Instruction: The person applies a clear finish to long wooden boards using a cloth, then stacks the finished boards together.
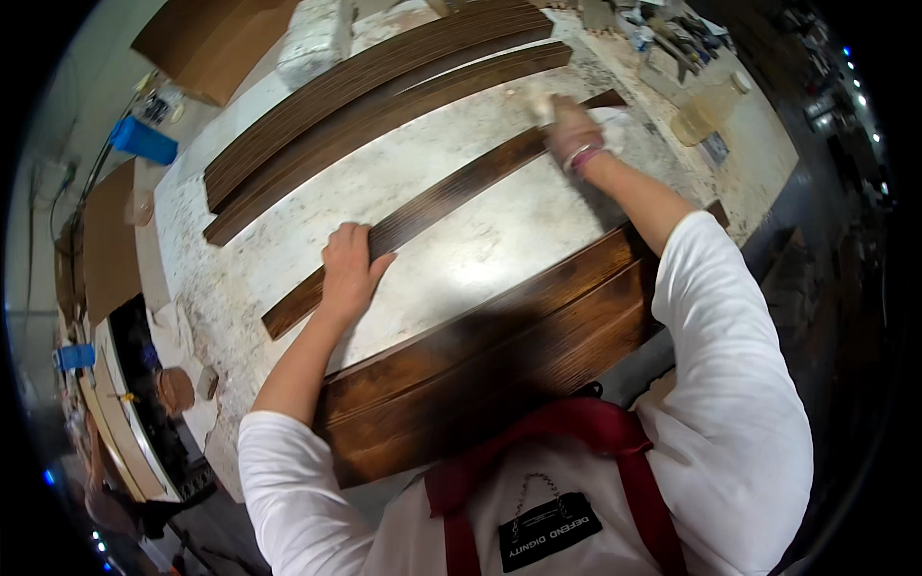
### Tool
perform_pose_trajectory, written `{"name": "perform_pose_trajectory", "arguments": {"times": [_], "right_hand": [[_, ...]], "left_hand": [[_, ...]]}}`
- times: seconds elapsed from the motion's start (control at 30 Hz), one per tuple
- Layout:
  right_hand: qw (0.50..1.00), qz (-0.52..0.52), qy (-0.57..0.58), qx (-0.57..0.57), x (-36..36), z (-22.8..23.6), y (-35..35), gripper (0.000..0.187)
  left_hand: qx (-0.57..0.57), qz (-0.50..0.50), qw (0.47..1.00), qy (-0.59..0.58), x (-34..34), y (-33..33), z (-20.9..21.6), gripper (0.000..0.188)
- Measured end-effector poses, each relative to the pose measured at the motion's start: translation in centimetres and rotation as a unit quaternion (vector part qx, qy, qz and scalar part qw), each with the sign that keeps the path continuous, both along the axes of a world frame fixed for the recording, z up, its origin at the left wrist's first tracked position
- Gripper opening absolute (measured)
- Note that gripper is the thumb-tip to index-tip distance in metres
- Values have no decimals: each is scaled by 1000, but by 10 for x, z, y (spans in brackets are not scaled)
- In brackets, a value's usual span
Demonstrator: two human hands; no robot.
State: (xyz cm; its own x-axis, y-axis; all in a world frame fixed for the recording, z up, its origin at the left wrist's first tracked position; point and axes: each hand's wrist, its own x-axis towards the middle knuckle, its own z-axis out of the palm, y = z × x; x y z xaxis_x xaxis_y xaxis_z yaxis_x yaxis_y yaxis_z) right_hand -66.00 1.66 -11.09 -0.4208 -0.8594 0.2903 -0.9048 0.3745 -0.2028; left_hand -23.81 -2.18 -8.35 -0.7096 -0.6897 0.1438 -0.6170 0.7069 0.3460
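A narrow dark-stained wood strip (451,197) lies slantwise across the pale worktable (461,259). My left hand (350,267) grips it near its left end, fingers over the top and thumb along the near side. Toward the strip's far right end, my right hand (574,136) presses down, smeared by motion. Its fingers look closed around something pale, too blurred to name, and a whitish patch shows beside the hand. Between me and the strip, a wide dark-brown grooved wood piece (490,355) runs along the table's near edge.
Farther back lie a stack of dark wood boards (375,96) and a single strip (403,134). A wrapped white block (315,43), cardboard box (216,43) and blue container (144,140) stand at the back left. A yellowish jug (711,110) and assorted tools (677,43) are at right.
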Motion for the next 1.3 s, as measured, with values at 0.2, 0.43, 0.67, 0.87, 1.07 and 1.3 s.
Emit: {"name": "perform_pose_trajectory", "arguments": {"times": [0.2, 0.43, 0.67, 0.87, 1.07, 1.3], "right_hand": [[892, 363, -103, 250, 247, 71, -12, 43], [962, 104, -191, 167, 183, 95, 6, 31], [878, 441, -183, 25, 450, -17, -37, 23], [884, 431, -149, 102, 387, -1, -48, 34], [990, -40, -120, -66, -1, 2, 24, 24], [995, -85, -38, 31, -96, 82, 79, 25]], "left_hand": [[13, 23, 998, -50, 36, -10, 12, 68], [176, 92, 978, -56, 211, -10, 23, 78], [122, 80, 982, 120, 215, -20, -5, 81], [272, 187, 938, 109, 208, -17, 2, 93], [173, 96, 980, -35, 201, -23, 16, 63], [52, -43, 990, -122, 44, -13, 51, 70]]}}
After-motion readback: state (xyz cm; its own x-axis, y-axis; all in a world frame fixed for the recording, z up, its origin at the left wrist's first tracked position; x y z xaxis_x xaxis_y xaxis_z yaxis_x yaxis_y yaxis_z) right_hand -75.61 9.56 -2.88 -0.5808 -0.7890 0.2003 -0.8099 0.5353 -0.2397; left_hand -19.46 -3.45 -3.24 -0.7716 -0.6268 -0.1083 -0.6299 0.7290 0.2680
